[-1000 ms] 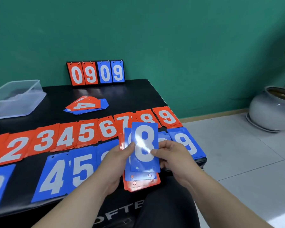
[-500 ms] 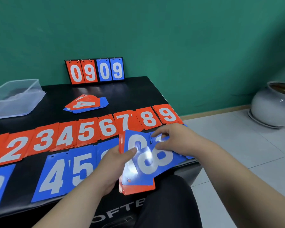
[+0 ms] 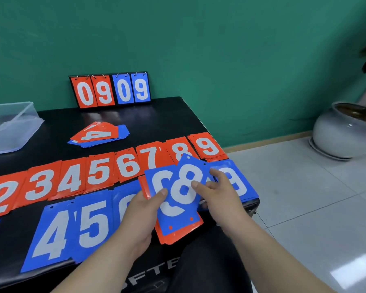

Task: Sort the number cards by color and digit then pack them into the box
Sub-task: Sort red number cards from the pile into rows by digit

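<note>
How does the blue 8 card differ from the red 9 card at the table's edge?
The blue 8 card is held tilted by the right hand; the red 9 card lies flat on the table. The blue 8 card overlaps the stack in the left hand; the red 9 card tops a pile. Both show white digits.

The plastic box [image 3: 9,123] sits on the table [image 3: 167,115] at frame left; the scoreboard [image 3: 110,89] stands behind the loose card pile [image 3: 97,135].
</note>
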